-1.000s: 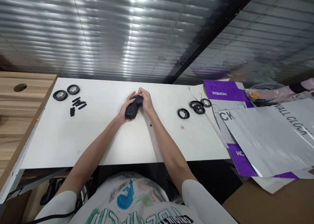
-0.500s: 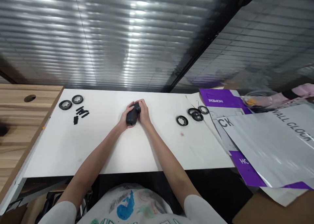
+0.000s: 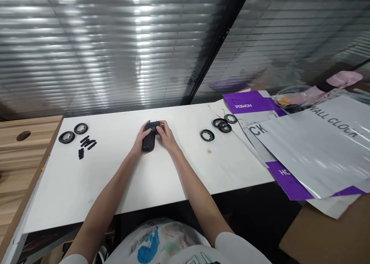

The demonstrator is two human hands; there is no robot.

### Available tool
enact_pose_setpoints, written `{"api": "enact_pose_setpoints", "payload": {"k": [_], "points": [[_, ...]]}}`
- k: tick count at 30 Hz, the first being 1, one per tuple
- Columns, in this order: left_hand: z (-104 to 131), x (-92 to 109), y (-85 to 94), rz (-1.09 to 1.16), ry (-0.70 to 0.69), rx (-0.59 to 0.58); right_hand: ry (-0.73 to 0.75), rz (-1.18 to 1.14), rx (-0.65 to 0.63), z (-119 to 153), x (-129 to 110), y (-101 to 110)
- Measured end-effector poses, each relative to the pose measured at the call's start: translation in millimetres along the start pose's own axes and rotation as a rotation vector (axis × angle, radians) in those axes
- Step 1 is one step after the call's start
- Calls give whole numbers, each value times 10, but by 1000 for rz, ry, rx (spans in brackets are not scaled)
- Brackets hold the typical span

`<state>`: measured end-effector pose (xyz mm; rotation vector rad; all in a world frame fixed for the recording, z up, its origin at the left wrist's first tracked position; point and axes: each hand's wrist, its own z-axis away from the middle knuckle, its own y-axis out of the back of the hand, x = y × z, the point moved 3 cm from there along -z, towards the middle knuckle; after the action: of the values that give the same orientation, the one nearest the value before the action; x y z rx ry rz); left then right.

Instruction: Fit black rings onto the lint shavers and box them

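Both of my hands grip a black pistol-shaped device above the middle of the white table. My left hand wraps its thick handle part, thumb lying across the top. On the other side, my right hand closes around the shorter end, its thumb pressed near the upper edge. The device's exact kind does not show. To the left lie two black rings with notched inner edges, one ring nearer and another ring behind it. Close to them is a small pile of black strips and a separate short black piece.
Several more black rings lie on the right of the white table. Purple-and-white packaging and a glossy printed sheet overlap the table's right end. A wooden surface adjoins on the left; a blind-covered glass wall stands behind.
The device has turned in my hands, and its shorter end now points right. Both thumbs now lie over its top. The camera view has tilted and shifted.
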<state>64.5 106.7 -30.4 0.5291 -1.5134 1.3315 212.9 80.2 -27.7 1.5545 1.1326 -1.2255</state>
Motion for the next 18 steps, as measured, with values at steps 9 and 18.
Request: {"api": "enact_pose_setpoints", "payload": {"k": [9, 18], "points": [[84, 93, -47, 18, 215, -78, 93, 104, -27, 52, 24, 95], [82, 61, -49, 11, 262, -83, 34, 69, -69, 41, 28, 99]]}}
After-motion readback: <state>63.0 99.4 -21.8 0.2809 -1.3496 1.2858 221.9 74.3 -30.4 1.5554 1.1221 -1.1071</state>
